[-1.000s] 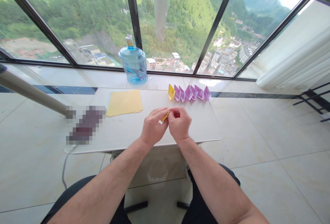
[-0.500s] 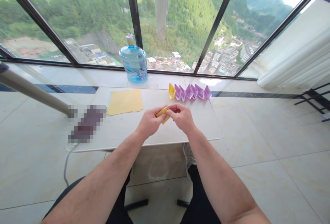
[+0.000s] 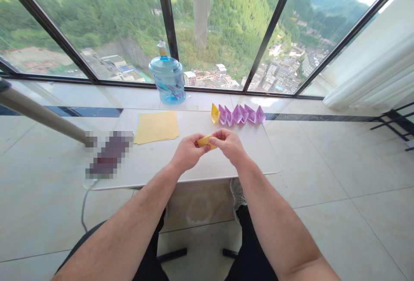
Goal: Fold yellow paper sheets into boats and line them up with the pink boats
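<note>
In the head view, the left hand and right hand pinched the folded yellow paper above the tabletop, nearer than the purple origami pieces, and a clean crease probably needed aligned edges and even thumb pressure.

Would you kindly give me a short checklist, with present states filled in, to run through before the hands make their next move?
1. Left hand has hold of the folded yellow paper: ok, at its left end.
2. Right hand has hold of it too: ok, thumb across its right part.
3. Creases sharp and even: cannot tell, fingers cover much of the paper.
4. Yellow sheets apart from both hands: ok, they lie to the left on the white table.
5. Yellow paper shape and purple paper shapes clear of the hands: ok, lined up beyond them.
</note>
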`<state>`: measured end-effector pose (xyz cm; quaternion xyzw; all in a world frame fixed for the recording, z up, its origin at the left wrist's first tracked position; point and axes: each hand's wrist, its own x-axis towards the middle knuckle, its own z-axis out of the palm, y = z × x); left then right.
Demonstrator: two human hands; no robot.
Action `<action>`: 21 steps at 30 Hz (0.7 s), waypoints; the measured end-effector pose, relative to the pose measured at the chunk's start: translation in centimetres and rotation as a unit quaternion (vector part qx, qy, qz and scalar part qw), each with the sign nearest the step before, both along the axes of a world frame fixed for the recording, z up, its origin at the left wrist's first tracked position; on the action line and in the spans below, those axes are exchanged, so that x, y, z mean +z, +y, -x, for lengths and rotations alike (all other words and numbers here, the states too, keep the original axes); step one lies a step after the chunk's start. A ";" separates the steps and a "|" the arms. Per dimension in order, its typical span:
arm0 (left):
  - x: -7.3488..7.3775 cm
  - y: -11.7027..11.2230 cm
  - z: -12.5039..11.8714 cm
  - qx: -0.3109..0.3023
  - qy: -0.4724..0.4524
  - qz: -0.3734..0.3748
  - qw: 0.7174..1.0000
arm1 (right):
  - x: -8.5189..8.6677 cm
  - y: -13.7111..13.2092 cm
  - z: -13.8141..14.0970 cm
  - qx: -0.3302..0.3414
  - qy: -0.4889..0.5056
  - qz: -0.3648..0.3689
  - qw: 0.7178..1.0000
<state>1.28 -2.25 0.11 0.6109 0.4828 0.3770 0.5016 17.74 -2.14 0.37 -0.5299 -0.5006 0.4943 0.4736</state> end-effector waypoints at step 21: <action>0.4 0.0 0.2 -0.059 -0.007 0.046 0.997 | -0.5 -0.4 0.8 0.007 0.074 -0.030 0.997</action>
